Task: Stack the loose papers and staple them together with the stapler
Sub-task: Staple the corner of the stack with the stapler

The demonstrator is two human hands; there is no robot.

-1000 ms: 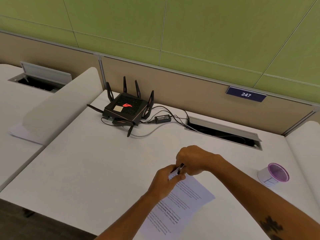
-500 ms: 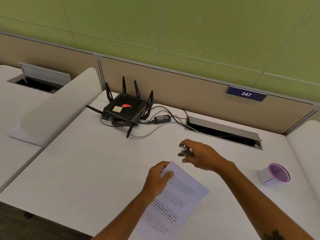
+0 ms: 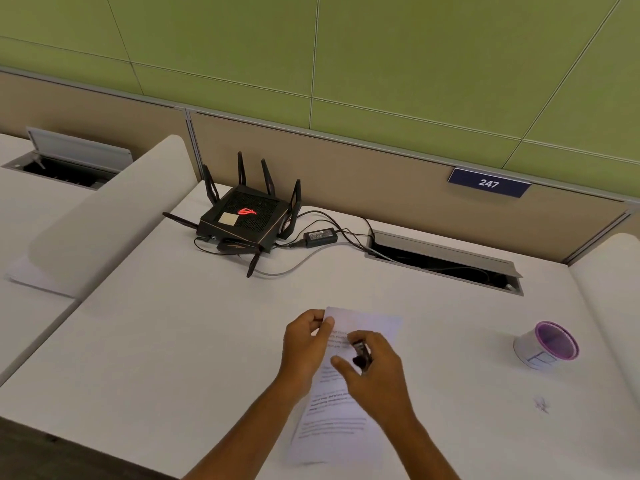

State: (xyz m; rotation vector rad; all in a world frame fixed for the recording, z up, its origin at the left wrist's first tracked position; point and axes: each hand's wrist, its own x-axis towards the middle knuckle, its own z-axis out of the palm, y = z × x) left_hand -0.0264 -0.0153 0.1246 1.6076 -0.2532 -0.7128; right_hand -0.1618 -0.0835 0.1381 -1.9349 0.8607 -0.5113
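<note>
Papers [image 3: 337,410]: flat on white surface [image 3: 173,341], near front edge.
Left hand [image 3: 304,348]: pinching the top left corner.
Right hand [image 3: 375,370]: gripping small dark stapler [image 3: 361,354] above the sheets.

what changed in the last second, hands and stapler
The right hand carried the stapler away past the papers' far corner, then back over the sheet, keeping its grip. The left hand kept pinching the top left edge. Router and cup stayed put.
</note>
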